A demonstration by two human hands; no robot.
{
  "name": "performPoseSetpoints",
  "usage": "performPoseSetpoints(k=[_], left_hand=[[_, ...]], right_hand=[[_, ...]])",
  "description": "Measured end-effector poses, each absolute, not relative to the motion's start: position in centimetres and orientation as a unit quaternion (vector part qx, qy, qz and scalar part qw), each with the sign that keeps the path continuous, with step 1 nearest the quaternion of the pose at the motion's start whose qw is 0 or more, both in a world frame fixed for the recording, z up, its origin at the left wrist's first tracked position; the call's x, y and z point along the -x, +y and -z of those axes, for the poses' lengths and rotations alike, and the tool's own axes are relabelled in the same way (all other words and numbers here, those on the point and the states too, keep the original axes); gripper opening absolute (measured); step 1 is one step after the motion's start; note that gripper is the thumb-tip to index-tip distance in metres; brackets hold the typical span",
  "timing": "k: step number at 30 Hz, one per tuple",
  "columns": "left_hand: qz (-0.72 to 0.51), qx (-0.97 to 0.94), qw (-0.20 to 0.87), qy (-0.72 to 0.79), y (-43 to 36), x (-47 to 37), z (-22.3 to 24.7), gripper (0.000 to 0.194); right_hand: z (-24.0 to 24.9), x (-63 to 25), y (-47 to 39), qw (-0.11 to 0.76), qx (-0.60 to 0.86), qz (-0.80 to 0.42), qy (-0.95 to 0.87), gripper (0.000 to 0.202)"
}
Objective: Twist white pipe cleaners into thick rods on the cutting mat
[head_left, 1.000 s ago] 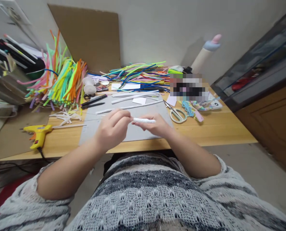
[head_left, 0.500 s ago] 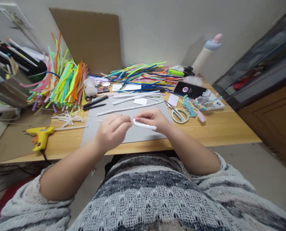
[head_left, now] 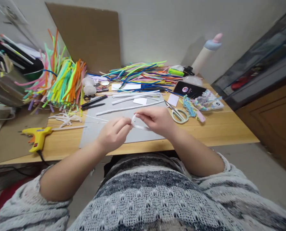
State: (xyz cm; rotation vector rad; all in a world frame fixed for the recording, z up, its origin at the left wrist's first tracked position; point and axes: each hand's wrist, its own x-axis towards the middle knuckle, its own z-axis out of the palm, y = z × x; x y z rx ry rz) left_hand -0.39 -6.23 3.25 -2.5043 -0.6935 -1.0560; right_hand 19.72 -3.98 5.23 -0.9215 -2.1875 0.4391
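Above a grey mat (head_left: 91, 133) on a wooden desk (head_left: 212, 133), the left hand (head_left: 115, 131) and right hand (head_left: 159, 121) have fingertips clamped on a white strip (head_left: 141, 127), now curved between them but nearly straight half a second ago, suggesting bending is under way.

A wooden table (head_left: 220, 131) meets a grey wall (head_left: 155, 32) above pale floor (head_left: 249, 170), near a brown-panelled cabinet (head_left: 270, 112).
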Motion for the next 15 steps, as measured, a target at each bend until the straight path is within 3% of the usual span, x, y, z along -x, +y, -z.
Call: performPoseSetpoints(k=[3, 5, 15], left_hand=[[0.416, 0.859, 0.155, -0.256, -6.5, 0.3, -3.6, 0.012], [0.429, 0.845, 0.167, -0.273, -6.2, 0.4, -3.8, 0.011], [0.375, 0.878, 0.151, -0.256, -5.1, 1.0, -3.7, 0.025]], right_hand=[[-3.7, -19.5, -2.7, 0.315, 0.324, -0.342, -0.824, 0.027], [-2.4, -18.7, -3.5, 0.293, 0.329, -0.381, -0.813, 0.028], [-2.7, -18.0, -8.4, 0.213, 0.347, -0.122, -0.905, 0.032]])
